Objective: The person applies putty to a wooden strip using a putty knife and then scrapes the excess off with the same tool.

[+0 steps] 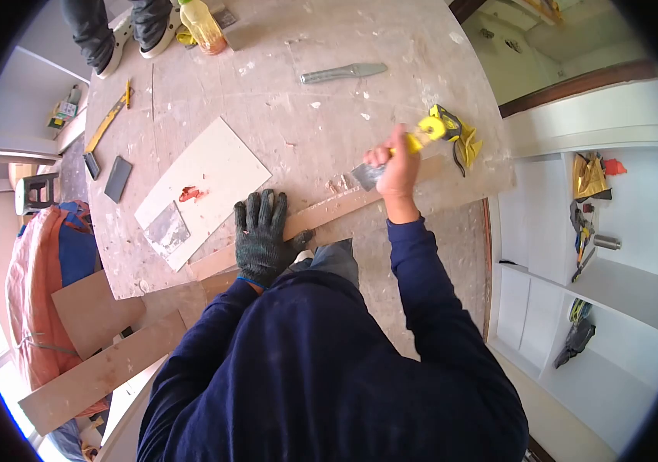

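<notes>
Where the head view looks down on a large, scuffed, pinkish board (267,85), the left hand (262,240), in a dark knitted glove with a blue cuff, lies palm down near the middle of the frame. Its fingers are open and spread, and it rests on a long, narrow, light-brown wooden strip (337,212) that runs slantwise along the near edge of the board, from left of centre up toward the right. The bare right hand (398,165), right of centre and slightly blurred, is closed around a scraper with a yellow handle and a flat grey metal blade (367,176). The blade is over or against the strip's upper side; contact cannot be told. Small reddish crumbs lie just beside it.

Left of the gloved hand is a pale, angular flat sheet (221,165) bearing a smear of orange-red paste (190,193) and a smudged grey rectangular plate (166,229). A dark grey rectangular block (118,179) lies farther left. At the upper centre is a grey metal knife-like tool (343,73). A yellow-and-black tape measure (444,122) sits beyond the right hand, beside a crumpled yellow wrapper (468,146). A clear bottle with a green top (203,28) stands at the upper left, near another person's legs (152,21) in dark trousers and light shoes.
</notes>
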Available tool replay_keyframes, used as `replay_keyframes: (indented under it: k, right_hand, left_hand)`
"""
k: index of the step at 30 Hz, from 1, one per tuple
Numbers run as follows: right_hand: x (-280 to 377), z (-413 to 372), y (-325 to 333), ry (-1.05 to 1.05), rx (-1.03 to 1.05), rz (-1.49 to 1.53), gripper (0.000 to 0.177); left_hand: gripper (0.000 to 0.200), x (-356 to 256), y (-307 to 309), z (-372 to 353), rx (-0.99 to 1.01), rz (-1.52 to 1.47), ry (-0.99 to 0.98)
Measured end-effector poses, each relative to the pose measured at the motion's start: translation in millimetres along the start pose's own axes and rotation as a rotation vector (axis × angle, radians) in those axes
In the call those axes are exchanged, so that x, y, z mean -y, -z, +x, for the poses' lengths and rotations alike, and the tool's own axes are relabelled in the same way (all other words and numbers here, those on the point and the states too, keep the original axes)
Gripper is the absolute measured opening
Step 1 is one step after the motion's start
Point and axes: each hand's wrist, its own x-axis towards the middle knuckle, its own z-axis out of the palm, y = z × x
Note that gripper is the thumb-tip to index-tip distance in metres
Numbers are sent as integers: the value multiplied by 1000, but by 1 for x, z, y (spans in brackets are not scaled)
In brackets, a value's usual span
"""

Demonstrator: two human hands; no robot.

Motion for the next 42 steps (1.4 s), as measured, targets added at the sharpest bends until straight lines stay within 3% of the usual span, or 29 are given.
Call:
replay_keyframes:
  k: [3, 5, 7, 9, 11, 13, 15, 19, 21, 22, 25, 29, 30, 31, 34, 37, 39, 40, 42]
  right_hand:
    - [-9, 0, 9, 70, -128, 139, 48]
    - [-33, -28, -7, -149, -38, -51, 47]
    - [-23, -25, -11, -98, 17, -116, 45]
    - [-11, -9, -1, 18, -61, 128, 42]
    - [-13, -7, 1, 77, -101, 134, 42]
    - [-26, -18, -8, -44, -39, -109, 45]
    - [-17, -14, -4, -26, 34, -145, 45]
    - [-11, 2, 13, 37, -60, 114, 44]
    - [-40, -8, 16, -75, -121, 41, 46]
    - [-36, -26, -4, -156, -43, -26, 47]
    - [-25, -20, -10, -33, -8, -24, 46]
    - [-25, -10, 0, 12, -129, 136, 46]
    - [-40, -23, -8, -118, -116, -24, 44]
    - [-36, -30, -18, -89, -11, -74, 43]
    - [-21, -19, -15, -79, -27, -56, 43]
    - [-16, -10, -12, 19, -139, 168, 45]
    - [-42, -25, -13, -59, -173, -17, 46]
    - [-49, -37, -23, -281, -123, 38, 46]
    - [-46, -35, -25, -163, -57, 31, 45]
  left_hand:
    - [85, -1, 5, 3, 9, -2, 15]
    - [86, -1, 6, 3, 39, -10, 7]
    - [86, -2, 3, 3, 23, -9, 11]
    - [86, -2, 3, 1, 29, -2, 12]
    - [87, -2, 4, 2, 21, 3, 10]
    - [87, -2, 4, 2, 26, 11, 13]
    - [87, -1, 1, 4, 15, 6, 8]
    - [88, 0, 1, 1, 17, 15, 13]
    - [88, -1, 2, 1, 26, 17, 23]
    - [88, -1, 2, 1, 38, 16, 23]
    - [87, 0, 2, 1, 26, 11, 8]
    - [87, -1, 5, 1, 26, -17, 16]
    - [86, 0, 5, 1, 20, -14, 14]
    - [86, 0, 4, 1, 15, -12, 6]
    - [86, -1, 2, 0, -23, -3, -4]
    - [86, -2, 6, 3, -4, -18, 7]
    - [86, -2, 5, 1, -15, -16, 12]
    - [86, -1, 4, 1, -25, -16, 8]
    - [86, -1, 1, 3, -32, -22, -1]
